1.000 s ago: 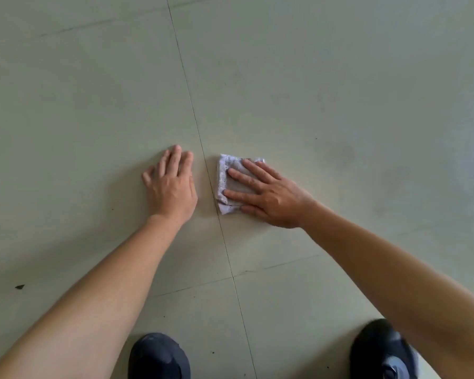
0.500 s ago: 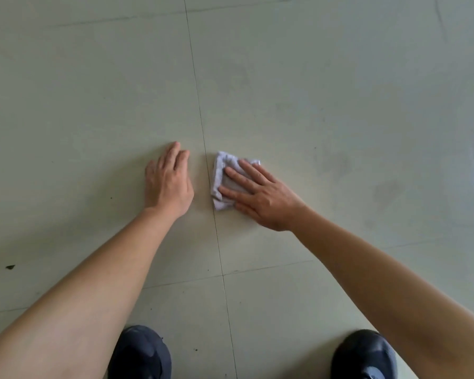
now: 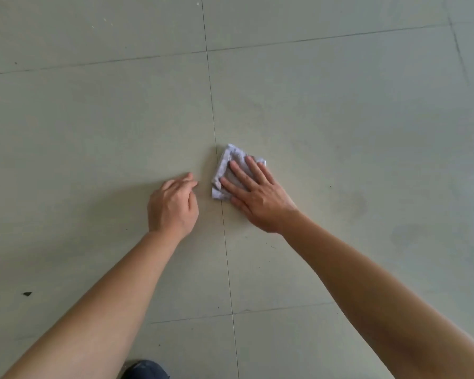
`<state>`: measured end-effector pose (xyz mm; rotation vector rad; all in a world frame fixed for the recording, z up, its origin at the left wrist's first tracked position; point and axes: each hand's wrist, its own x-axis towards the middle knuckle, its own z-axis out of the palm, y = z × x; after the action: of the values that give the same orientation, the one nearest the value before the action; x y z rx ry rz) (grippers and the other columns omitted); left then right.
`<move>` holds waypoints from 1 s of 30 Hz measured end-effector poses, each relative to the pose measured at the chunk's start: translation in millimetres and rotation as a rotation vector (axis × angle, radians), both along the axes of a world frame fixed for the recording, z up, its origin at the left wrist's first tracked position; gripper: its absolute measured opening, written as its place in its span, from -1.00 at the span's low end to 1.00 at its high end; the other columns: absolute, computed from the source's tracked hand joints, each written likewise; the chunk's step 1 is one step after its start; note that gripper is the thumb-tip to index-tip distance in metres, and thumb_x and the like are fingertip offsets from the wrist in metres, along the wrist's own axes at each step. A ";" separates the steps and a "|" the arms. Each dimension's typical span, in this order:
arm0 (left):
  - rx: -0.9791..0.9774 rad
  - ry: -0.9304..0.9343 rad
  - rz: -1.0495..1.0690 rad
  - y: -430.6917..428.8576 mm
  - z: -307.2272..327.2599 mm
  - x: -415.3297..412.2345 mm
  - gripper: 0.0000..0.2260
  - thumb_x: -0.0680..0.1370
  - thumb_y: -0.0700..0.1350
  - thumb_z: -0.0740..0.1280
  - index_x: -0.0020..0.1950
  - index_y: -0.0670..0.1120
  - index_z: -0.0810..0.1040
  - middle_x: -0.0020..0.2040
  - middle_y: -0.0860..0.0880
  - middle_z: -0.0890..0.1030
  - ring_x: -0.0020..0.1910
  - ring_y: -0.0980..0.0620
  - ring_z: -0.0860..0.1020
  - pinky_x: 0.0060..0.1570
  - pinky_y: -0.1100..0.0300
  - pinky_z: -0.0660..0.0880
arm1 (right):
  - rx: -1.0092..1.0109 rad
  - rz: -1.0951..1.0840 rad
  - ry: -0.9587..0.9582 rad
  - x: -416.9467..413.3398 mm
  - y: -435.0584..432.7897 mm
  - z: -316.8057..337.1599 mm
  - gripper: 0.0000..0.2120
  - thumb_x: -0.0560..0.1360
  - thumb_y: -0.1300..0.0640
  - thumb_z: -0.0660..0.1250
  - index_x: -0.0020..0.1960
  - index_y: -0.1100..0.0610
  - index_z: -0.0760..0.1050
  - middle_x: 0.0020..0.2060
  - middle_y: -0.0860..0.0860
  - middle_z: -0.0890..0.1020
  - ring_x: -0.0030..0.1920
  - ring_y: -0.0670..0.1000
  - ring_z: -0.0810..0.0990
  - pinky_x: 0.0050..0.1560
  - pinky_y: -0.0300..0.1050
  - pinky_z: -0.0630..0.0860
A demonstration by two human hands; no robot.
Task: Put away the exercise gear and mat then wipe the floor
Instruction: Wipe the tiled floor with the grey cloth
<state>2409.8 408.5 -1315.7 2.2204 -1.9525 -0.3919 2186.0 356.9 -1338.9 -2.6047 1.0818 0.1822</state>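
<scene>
A small white folded cloth (image 3: 226,160) lies on the pale tiled floor (image 3: 93,127), just right of a tile seam. My right hand (image 3: 257,195) presses flat on the cloth, fingers spread across it and covering its near right part. My left hand (image 3: 173,206) is on the floor just left of the seam, a short gap from the cloth, holding nothing, with its fingers loosely bent. No exercise gear or mat is in view.
A dark shoe tip (image 3: 145,370) shows at the bottom edge between my forearms. A small dark chip (image 3: 27,294) lies on the floor at the left. Faint darker smudges (image 3: 348,203) mark the tile to the right.
My left hand went from lying flat to loosely bent fingers. My right hand and the cloth turned slightly. My view shifted forward, so the right shoe dropped out of sight.
</scene>
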 end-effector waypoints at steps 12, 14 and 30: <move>0.110 -0.117 0.069 -62.8 -19.1 -0.6 -0.53 0.64 -0.14 0.10 0.57 -0.10 0.21 0.61 -0.11 0.13 0.57 -0.16 0.12 0.46 -0.21 0.11 | -0.006 -0.476 -0.008 11.0 -113.8 -5.6 -0.49 0.69 -0.19 -0.12 0.63 -0.20 -0.04 0.64 0.07 -0.09 0.60 0.31 -0.19 0.54 0.22 -0.26; 0.118 -0.115 0.108 -77.7 -21.4 4.8 -0.54 0.66 -0.12 0.08 0.58 -0.09 0.20 0.61 -0.11 0.13 0.57 -0.17 0.11 0.47 -0.21 0.11 | -0.041 -0.200 -0.012 14.2 -87.2 -8.8 -0.49 0.71 -0.18 -0.12 0.64 -0.17 -0.04 0.64 0.09 -0.07 0.60 0.30 -0.19 0.58 0.22 -0.23; 0.182 -0.212 0.051 -98.5 -30.7 12.6 -0.56 0.69 0.01 0.01 0.58 -0.02 0.21 0.59 -0.06 0.19 0.55 -0.20 0.20 0.36 -0.34 0.23 | -0.036 0.085 -0.030 28.1 -143.7 -7.2 -0.47 0.67 -0.19 -0.16 0.61 -0.16 0.11 0.63 0.06 0.06 0.62 0.22 -0.05 0.61 0.15 -0.09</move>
<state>2422.4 310.0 -1346.3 2.5139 -2.0299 -0.3519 2214.1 213.2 -1346.1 -2.6789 0.9733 0.1431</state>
